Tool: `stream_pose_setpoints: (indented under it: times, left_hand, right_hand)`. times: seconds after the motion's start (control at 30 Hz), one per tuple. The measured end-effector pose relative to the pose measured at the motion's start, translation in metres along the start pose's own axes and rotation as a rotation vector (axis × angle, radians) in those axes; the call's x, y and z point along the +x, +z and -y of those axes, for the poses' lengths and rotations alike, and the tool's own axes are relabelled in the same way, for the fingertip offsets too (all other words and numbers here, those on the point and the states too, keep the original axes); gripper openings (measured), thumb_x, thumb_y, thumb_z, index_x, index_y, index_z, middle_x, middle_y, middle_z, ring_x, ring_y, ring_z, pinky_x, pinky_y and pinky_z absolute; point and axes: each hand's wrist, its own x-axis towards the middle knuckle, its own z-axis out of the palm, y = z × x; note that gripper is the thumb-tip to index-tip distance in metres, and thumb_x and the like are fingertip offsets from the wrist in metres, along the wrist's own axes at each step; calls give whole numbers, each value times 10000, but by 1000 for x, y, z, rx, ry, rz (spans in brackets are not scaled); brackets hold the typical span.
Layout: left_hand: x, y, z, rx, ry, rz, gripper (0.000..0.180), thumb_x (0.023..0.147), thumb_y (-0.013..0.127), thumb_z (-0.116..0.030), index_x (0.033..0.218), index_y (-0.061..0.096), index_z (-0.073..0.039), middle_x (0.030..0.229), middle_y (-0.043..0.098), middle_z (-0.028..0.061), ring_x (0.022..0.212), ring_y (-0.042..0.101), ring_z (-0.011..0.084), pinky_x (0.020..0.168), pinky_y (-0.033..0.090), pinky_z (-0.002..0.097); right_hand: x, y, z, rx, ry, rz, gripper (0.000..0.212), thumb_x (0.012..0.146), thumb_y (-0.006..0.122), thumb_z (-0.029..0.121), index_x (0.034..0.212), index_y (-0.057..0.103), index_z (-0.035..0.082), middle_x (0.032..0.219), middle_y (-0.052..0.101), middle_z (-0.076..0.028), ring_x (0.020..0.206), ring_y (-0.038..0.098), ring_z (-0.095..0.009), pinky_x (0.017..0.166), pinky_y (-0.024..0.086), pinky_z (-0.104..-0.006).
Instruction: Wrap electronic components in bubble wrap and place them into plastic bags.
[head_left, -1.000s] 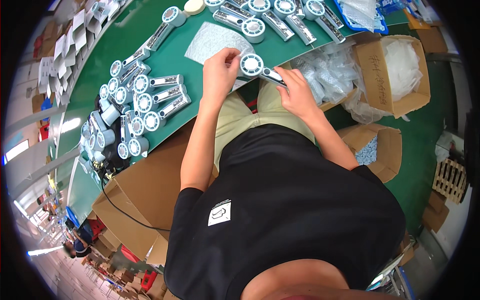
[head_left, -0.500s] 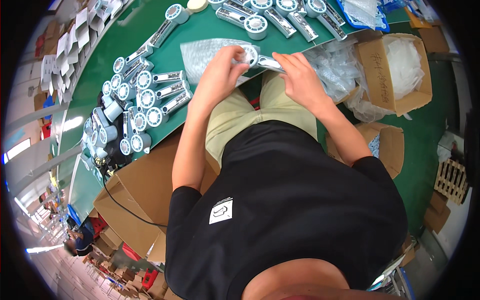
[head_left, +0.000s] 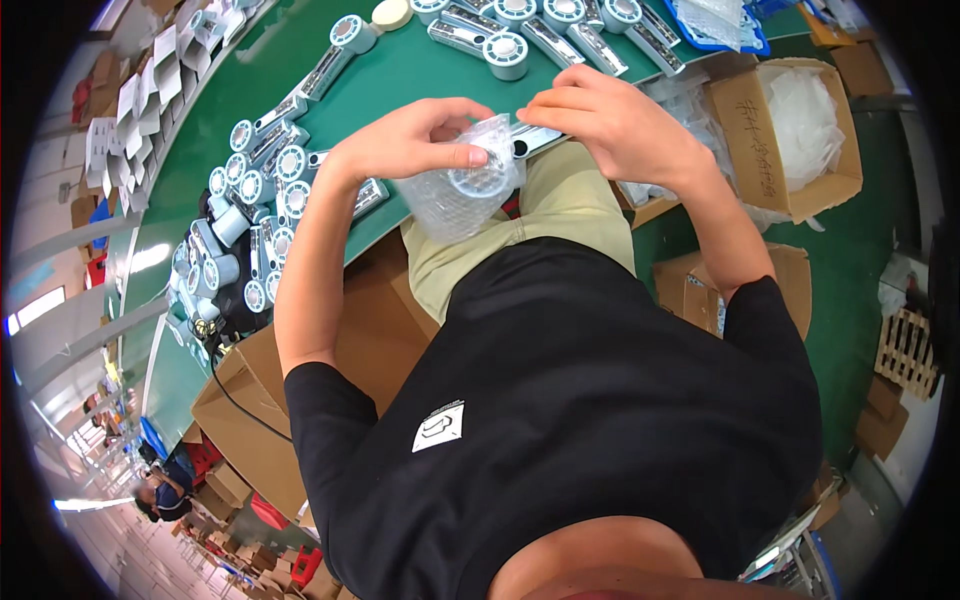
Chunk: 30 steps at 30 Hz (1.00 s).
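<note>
Hanging over the lap (head_left: pixel 530 225), the bubble bag (head_left: pixel 450 208) has been lifted off the table (head_left: pixel 440 66) and drawn over the round head (head_left: pixel 482 182) of the device (head_left: pixel 521 147), its handle (head_left: pixel 541 137) left bare. The bag is pinched in the left hand's (head_left: pixel 425 140) grip, the handle in the right hand's (head_left: pixel 625 125). Beyond, clear bags (head_left: pixel 808 120) are held in a carton (head_left: pixel 733 130), bubble sheets (head_left: pixel 715 22) in a blue tray (head_left: pixel 765 46).

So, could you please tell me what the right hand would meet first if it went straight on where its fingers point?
The right hand points leftward, so probably the upper edge of the clear bubble-wrap bag, then the left hand; depth is hard to judge here.
</note>
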Motion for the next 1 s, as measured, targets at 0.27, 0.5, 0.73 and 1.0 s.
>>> stream_pose_setpoints:
  times: [0.27, 0.5, 0.73, 1.0]
  left_hand:
    - [4, 39, 14, -458, 138, -86, 211, 878, 714, -88, 1057, 630, -14, 1039, 693, 135, 876, 634, 168, 785, 497, 222]
    - [10, 73, 1, -642, 559, -567, 170, 797, 750, -23, 907, 620, -26, 1053, 674, 141, 931, 626, 224, 836, 503, 311]
    - [14, 102, -3, -467, 634, -662, 196, 710, 799, -14, 810, 631, -33, 1124, 639, 142, 1037, 600, 269, 902, 481, 387]
    - [12, 132, -16, -196, 433, -637, 300, 711, 774, 1, 984, 649, -4, 1148, 628, 147, 1056, 593, 274, 930, 471, 373]
  right_hand:
    - [21, -27, 8, 181, -12, 133, 518, 710, 639, -50, 1218, 628, 50, 1166, 636, -58, 1012, 576, -261, 898, 491, -330]
    - [-2, 3, 19, 729, 293, -219, 525, 766, 709, 8, 1275, 583, 35, 1246, 593, -88, 1067, 591, -227, 945, 477, -323]
    - [-38, 55, 49, 725, 563, -423, 413, 778, 742, 34, 1184, 666, 26, 1247, 638, -112, 964, 626, -200, 861, 493, -296]
    - [-150, 78, 3, 482, 914, -762, 211, 806, 698, 44, 1004, 742, -16, 944, 727, -115, 697, 586, -136, 611, 458, -224]
